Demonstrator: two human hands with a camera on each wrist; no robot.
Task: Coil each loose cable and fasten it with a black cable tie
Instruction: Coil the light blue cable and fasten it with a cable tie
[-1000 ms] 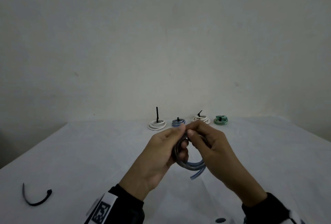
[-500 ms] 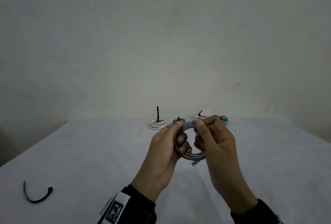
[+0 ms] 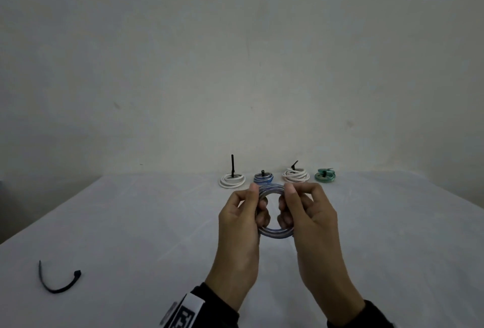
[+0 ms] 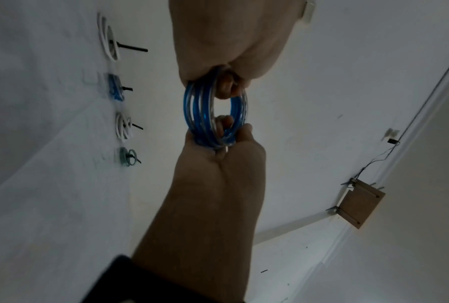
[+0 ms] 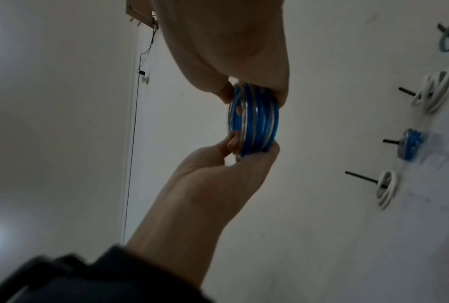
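Note:
A blue cable (image 3: 275, 232) wound into a ring of several turns hangs above the white table (image 3: 131, 222), facing me. My left hand (image 3: 258, 196) pinches its left side, thumb on top and fingers through the ring. On the opposite side my right hand (image 3: 286, 196) pinches it the same way. The left wrist view shows the blue cable (image 4: 201, 110) edge-on between both hands, as does the right wrist view of the blue cable (image 5: 259, 123). A loose black cable tie (image 3: 56, 279) lies curved on the table far to the left.
Several tied coils stand in a row at the table's far edge: a white coil (image 3: 232, 179) with a long upright tie tail, a blue coil (image 3: 263, 177), another white coil (image 3: 296, 175) and a green coil (image 3: 325, 175). A plain wall rises behind them.
The dangling cable end has been drawn into the ring. My right hand shifted from the top of the coil to its right side, and the coil now faces me.

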